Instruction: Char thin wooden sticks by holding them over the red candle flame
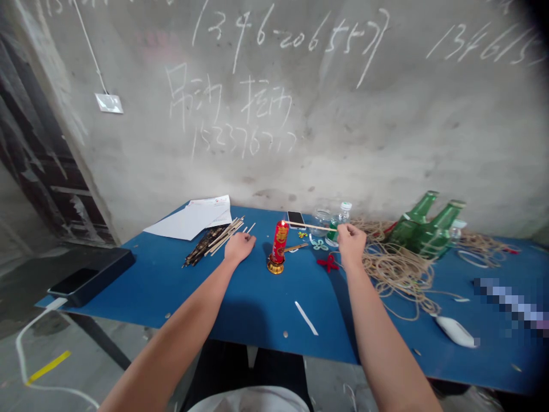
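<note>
My right hand (351, 240) pinches one end of a thin wooden stick (313, 226), held nearly level. The stick's far tip meets the flame at the top of a red candle (280, 243) with gold markings. This candle stands upright on a gold base (275, 265). My left hand (240, 247) rests closed on the table beside a pile of wooden sticks (214, 240), some pale and some darkened. Past its fingers a short pale stick end pokes out; the grip itself is partly hidden. A flat brown strip (297, 247) lies behind the candle.
On the blue table (266, 315) are white papers (193, 220), a black box (92, 277), a phone (295, 220), a glass jar (321, 220), green bottles (441, 229), tangled twine (398, 274), a red flower-shaped piece (328, 263), a white strip (306, 318) and a white mouse-shaped object (455, 332).
</note>
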### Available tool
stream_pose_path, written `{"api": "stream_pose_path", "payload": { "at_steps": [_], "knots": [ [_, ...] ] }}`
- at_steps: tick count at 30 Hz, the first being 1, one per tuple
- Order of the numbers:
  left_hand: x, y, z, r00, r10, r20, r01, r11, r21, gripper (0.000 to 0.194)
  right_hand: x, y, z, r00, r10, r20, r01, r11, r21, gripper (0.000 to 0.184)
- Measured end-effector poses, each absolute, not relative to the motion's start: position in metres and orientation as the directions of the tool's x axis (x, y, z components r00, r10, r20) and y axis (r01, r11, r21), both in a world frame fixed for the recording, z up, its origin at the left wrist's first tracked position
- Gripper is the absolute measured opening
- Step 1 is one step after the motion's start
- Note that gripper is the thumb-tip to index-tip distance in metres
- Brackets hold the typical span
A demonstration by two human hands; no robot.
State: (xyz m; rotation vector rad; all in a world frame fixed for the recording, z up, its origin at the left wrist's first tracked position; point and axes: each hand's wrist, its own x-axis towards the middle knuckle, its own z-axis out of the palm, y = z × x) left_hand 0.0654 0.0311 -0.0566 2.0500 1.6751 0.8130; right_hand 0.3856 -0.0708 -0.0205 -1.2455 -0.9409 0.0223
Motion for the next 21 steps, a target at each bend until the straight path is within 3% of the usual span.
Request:
{"api": "stream_pose_path", "payload": {
  "at_steps": [21],
  "knots": [
    [0.0653, 0.0303, -0.0557, 0.127, 0.975, 0.182, 0.76, -0.214, 0.614, 0.032, 0.3845, -0.0713, -0.0209, 0.614, 0.503, 0.608, 0.486, 0.366, -0.794, 0.029]
  ]
}}
